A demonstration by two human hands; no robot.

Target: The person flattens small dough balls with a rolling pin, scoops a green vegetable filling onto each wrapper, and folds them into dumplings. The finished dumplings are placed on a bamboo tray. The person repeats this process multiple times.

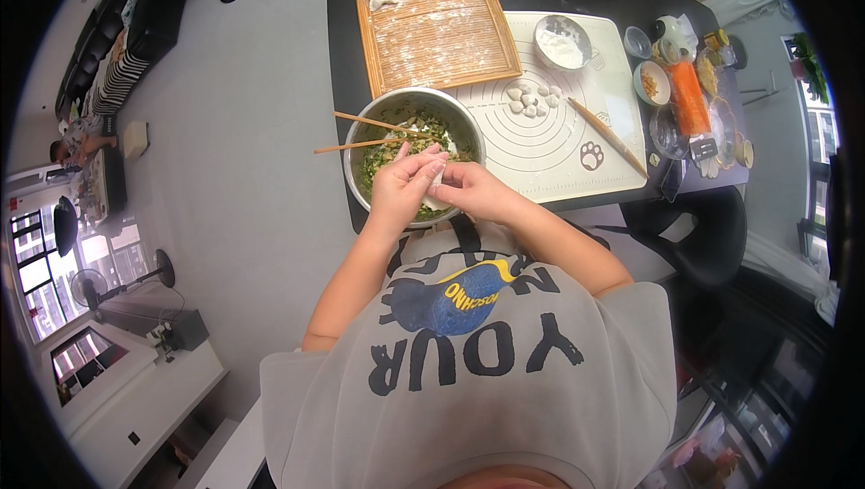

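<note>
My left hand (404,182) and my right hand (468,185) meet over a steel bowl (474,125) of chopped green filling (378,166). Between their fingers they pinch a white dumpling wrapper (438,182), partly hidden by the fingers. A pair of wooden chopsticks (358,146) lies across the bowl's left rim, tips in the filling. Beyond the bowl is a floured bamboo tray (439,36) with one dumpling (384,1) in its far left corner. Several small dough pieces (531,101) and a wooden rolling pin (607,138) rest on a white pastry mat (611,168).
A metal bowl of flour (562,43) stands on the mat's far part. At the table's right are a small bowl (652,82), an orange packet (689,97) and clear containers (669,132). A black chair (716,239) is at the right; a person sits far left.
</note>
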